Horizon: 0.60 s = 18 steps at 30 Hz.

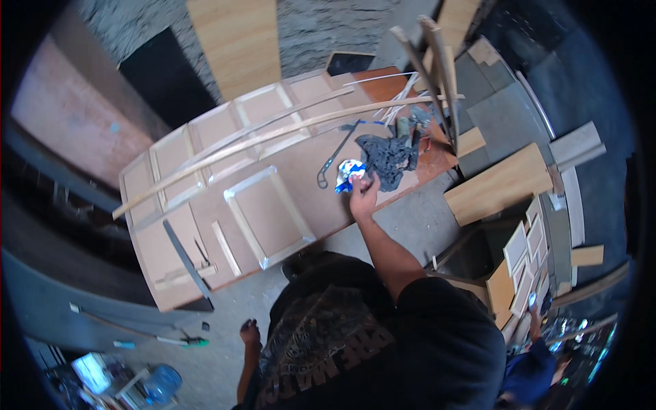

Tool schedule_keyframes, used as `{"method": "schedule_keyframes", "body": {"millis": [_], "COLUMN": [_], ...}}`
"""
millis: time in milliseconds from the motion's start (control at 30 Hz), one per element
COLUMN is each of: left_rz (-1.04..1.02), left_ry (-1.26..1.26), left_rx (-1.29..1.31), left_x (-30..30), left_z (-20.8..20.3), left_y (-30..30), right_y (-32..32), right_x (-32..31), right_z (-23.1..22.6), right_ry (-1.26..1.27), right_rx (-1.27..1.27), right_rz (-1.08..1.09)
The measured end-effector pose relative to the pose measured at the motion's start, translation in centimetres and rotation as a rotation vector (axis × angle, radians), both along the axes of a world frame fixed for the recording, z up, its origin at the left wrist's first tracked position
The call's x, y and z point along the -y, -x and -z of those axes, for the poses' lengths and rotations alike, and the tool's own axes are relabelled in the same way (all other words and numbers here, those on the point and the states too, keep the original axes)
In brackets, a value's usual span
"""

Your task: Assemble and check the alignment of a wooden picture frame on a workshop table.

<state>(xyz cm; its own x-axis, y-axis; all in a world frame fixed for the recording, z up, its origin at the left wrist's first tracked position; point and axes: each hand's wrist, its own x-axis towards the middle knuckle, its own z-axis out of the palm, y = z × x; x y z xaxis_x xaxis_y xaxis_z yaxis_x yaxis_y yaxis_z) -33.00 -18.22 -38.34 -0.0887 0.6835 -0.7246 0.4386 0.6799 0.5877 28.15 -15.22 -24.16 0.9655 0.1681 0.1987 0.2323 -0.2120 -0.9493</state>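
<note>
At the near edge of a long brown worktable [321,219], my right hand [364,197] reaches to a crumpled blue-and-white plastic packet [347,175]. My thumb and fingers are closed at the packet's near edge. Just beyond and to the right lies a heap of dark cloth or plastic [388,156]. A thin dark hooked tool [335,158] rests left of the heap. Low at my left side hangs my left hand [251,333], its fingers curled around something small and dark that I cannot make out.
Pale wooden frames [270,212], long strips [273,131] and a handsaw [184,256] lie on the table. Upright boards [441,68] stand at its right end. Loose panels [499,183] lie to the right. Another person [536,369] works at lower right beside more frames [525,260].
</note>
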Motion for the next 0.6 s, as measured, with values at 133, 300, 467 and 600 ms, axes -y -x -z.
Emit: {"method": "schedule_keyframes", "body": {"millis": [133, 300, 467, 600], "left_rz": [0.447, 0.686, 0.322, -0.032], "left_ry": [-0.305, -0.428, -0.145, 0.085], "left_rx": [0.113, 0.076, 0.074, 0.062], "left_x": [0.0, -2.1, -5.5, -6.2], "left_z": [2.3, 1.4, -2.2, -5.6], "left_y": [-0.6, -1.2, -5.5, -10.5], "right_y": [-1.2, -1.7, -5.7, -10.1], "right_x": [5.5, 11.7, 15.0, 14.1], "right_z": [2.4, 2.3, 2.1, 0.6], "right_ry": [-0.132, 0.0, -0.065, -0.095], "right_rx": [-0.265, -0.465, -0.491, -0.4], "right_rz": [0.391, 0.546, 0.591, 0.537]}}
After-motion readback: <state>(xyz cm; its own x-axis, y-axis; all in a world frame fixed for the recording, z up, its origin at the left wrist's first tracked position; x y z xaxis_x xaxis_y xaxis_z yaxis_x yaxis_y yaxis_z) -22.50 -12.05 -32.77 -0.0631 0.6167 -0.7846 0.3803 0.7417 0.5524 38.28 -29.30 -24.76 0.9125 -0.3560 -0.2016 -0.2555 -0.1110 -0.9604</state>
